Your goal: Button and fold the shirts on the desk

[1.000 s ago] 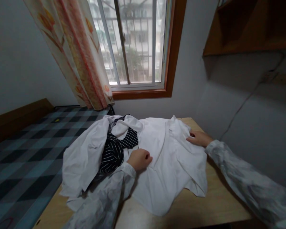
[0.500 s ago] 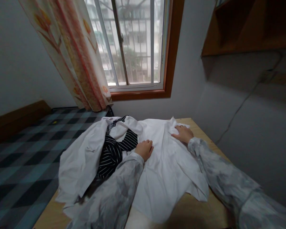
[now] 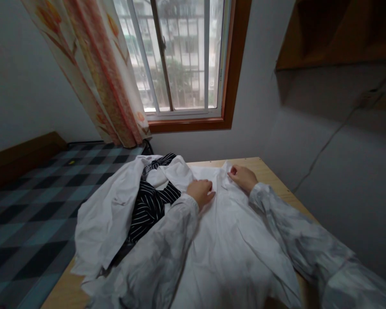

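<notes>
A white shirt lies spread flat on the wooden tabletop, its long axis running from the near edge away toward the window, with the collar end farthest from the person. Both hands rest on that far end. The left hand lies palm down on the cloth just left of the collar, fingers loosely curled and pressing, gripping nothing. The right hand sits just right of it, fingertips pinching a small fold of the collar. The two hands are near each other, with the collar between them, and both forearms in pale patterned sleeves stretch forward over the body of the shirt.

To the left, touching the shirt, a second white garment lies crumpled over a dark striped garment. Beyond the tabletop's left edge is a bed with a checked cover, and a flowered curtain hangs beside the window.
</notes>
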`<state>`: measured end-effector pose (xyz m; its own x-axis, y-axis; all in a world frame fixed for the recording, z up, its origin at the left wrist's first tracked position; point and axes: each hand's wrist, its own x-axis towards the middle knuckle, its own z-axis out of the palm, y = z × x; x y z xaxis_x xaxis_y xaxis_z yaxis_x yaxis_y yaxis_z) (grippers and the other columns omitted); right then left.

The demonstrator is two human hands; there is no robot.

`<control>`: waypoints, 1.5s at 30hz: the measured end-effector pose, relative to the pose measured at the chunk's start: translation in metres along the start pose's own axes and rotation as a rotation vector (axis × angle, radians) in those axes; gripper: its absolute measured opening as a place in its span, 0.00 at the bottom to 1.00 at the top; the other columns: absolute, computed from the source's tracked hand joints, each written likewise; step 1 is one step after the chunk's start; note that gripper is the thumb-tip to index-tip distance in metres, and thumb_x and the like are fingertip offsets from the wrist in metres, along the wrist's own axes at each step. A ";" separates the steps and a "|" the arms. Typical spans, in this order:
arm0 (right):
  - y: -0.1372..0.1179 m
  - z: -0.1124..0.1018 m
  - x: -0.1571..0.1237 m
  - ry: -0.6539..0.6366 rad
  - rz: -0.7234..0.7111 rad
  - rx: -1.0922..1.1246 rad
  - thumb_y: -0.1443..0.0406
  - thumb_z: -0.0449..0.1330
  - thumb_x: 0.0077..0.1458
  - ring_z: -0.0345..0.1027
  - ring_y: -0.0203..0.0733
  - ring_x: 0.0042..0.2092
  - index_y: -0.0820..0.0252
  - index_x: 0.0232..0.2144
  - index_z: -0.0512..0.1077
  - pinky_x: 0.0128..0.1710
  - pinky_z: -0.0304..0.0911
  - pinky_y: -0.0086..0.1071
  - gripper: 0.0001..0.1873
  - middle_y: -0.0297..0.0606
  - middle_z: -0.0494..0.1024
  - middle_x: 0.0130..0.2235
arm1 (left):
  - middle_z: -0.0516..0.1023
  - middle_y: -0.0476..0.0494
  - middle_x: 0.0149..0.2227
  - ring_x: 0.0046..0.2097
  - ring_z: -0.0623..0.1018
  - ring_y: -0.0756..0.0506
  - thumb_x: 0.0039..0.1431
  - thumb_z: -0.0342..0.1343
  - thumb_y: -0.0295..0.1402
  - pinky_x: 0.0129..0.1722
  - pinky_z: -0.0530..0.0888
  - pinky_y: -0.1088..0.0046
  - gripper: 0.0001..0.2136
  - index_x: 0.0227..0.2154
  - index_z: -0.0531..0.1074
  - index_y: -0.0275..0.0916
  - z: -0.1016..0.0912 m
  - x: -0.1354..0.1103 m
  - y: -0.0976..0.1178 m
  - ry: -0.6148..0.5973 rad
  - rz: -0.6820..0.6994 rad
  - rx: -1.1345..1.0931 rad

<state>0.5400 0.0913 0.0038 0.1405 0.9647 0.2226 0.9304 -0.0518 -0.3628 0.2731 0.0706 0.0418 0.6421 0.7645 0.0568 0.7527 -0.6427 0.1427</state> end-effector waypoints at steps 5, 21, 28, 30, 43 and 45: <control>-0.018 0.025 0.030 0.222 0.070 -0.002 0.53 0.65 0.59 0.72 0.56 0.54 0.60 0.49 0.74 0.50 0.64 0.39 0.22 0.53 0.80 0.51 | 0.77 0.26 0.55 0.53 0.78 0.31 0.69 0.58 0.47 0.53 0.72 0.57 0.21 0.54 0.74 0.34 0.033 0.054 0.011 0.227 -0.103 -0.123; -0.038 0.066 -0.032 0.339 -0.367 0.539 0.68 0.60 0.53 0.69 0.53 0.54 0.53 0.26 0.65 0.57 0.65 0.46 0.07 0.46 0.76 0.50 | 0.83 0.44 0.29 0.34 0.82 0.41 0.74 0.50 0.44 0.36 0.70 0.69 0.22 0.63 0.69 0.38 0.070 0.020 -0.007 0.374 -0.382 -0.403; -0.029 0.075 -0.025 0.190 -0.166 0.888 0.62 0.52 0.67 0.74 0.45 0.44 0.54 0.48 0.73 0.46 0.72 0.39 0.12 0.44 0.79 0.55 | 0.83 0.36 0.39 0.44 0.82 0.35 0.65 0.58 0.37 0.51 0.73 0.55 0.09 0.39 0.81 0.39 0.055 0.026 -0.010 0.187 -0.247 -0.079; -0.026 0.080 -0.023 0.177 -0.126 0.852 0.64 0.56 0.62 0.71 0.41 0.36 0.53 0.60 0.68 0.41 0.71 0.37 0.24 0.43 0.79 0.56 | 0.81 0.33 0.46 0.53 0.79 0.32 0.61 0.62 0.35 0.58 0.70 0.50 0.07 0.32 0.81 0.39 0.049 0.026 -0.016 0.253 -0.118 -0.043; -0.030 0.074 -0.022 0.245 -0.227 0.766 0.59 0.60 0.66 0.71 0.46 0.42 0.55 0.53 0.75 0.45 0.67 0.38 0.16 0.40 0.79 0.46 | 0.78 0.47 0.39 0.40 0.77 0.45 0.53 0.61 0.32 0.44 0.73 0.69 0.17 0.46 0.71 0.39 0.072 0.039 -0.044 0.409 -0.101 -0.746; -0.032 0.072 -0.025 0.258 -0.209 0.782 0.58 0.60 0.66 0.71 0.45 0.42 0.53 0.57 0.74 0.44 0.68 0.38 0.19 0.40 0.79 0.48 | 0.77 0.48 0.36 0.38 0.76 0.46 0.58 0.59 0.35 0.41 0.73 0.71 0.09 0.40 0.72 0.40 0.070 0.040 -0.044 0.425 -0.105 -0.855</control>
<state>0.4826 0.0872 -0.0550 0.1526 0.8408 0.5194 0.4571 0.4059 -0.7914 0.2761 0.1265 -0.0311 0.3447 0.8779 0.3324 0.3341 -0.4456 0.8305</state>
